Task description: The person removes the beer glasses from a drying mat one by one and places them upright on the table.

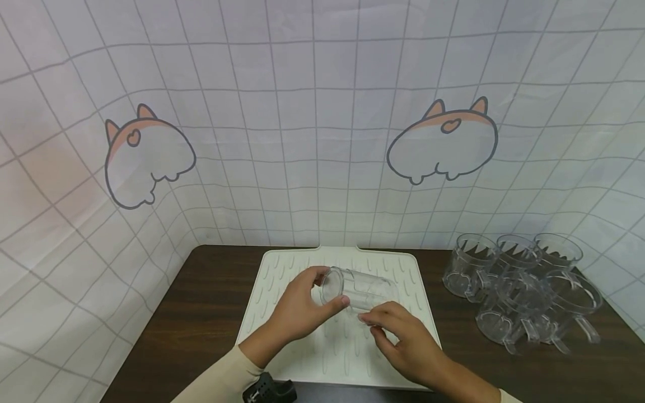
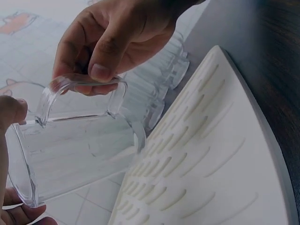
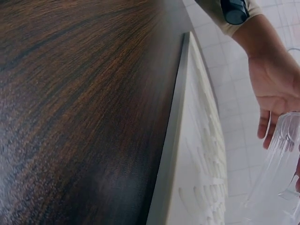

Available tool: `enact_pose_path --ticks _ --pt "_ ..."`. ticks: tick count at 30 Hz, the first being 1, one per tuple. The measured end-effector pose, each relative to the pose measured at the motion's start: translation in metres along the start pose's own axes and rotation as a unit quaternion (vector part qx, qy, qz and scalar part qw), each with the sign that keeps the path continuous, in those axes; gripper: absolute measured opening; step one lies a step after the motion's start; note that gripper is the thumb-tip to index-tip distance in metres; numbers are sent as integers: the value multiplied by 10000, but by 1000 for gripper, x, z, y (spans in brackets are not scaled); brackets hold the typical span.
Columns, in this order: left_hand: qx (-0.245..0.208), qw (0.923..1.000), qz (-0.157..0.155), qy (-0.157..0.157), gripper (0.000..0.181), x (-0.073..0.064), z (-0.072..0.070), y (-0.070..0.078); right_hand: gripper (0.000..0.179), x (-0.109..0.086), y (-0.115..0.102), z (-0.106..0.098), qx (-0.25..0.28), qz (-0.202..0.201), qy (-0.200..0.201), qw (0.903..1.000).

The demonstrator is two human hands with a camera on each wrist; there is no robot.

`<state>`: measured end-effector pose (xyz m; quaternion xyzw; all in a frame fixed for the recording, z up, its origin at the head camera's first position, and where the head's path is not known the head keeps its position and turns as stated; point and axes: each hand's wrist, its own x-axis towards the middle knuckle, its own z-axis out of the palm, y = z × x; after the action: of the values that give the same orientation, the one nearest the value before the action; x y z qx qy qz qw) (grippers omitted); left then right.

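Note:
A clear glass mug (image 1: 370, 286) lies sideways in the air above a white ridged drying mat (image 1: 332, 358). My left hand (image 1: 302, 308) holds its left end, with the thumb on the near side and the fingers behind. Thumb and fingers of my right hand (image 1: 408, 338) pinch the mug's handle (image 2: 77, 82), plainest in the left wrist view. In that view my left hand (image 2: 7, 117) shows only partly at the left edge. In the right wrist view the mug (image 3: 276, 178) is cut off by the right edge, below my left hand (image 3: 274, 79).
Several clear mugs (image 1: 524, 291) stand close together at the right of the dark wooden table (image 1: 166, 313), some with handles toward me. A white cloth with grid lines (image 1: 302, 140) hangs behind and at the sides. A black device (image 1: 269, 389) is on my left wrist.

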<state>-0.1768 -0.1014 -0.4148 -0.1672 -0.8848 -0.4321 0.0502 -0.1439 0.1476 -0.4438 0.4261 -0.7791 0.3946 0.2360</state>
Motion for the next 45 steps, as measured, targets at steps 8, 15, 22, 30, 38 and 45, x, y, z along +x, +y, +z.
enact_pose_path --ticks 8,15,22,30,38,45 --pt "-122 9996 98 222 71 -3 -4 -4 27 6 0 -5 -264 -94 286 9992" --pt "-334 9987 304 224 67 -4 -7 -9 50 6 1 -9 -500 496 676 9952" --pt "-432 9982 359 225 66 -5 -9 -10 56 5 4 -9 -622 615 1196 9890" --pt "-617 9974 351 141 64 -7 -9 -12 67 4 -3 -10 -573 1439 1350 9787" --pt "-713 9964 461 47 67 -9 -6 -16 51 3 -6 -9 -660 2108 1415 9650" --pt "-722 9958 562 -45 68 -9 -5 -18 39 3 -3 -11 -643 1723 1313 9741"
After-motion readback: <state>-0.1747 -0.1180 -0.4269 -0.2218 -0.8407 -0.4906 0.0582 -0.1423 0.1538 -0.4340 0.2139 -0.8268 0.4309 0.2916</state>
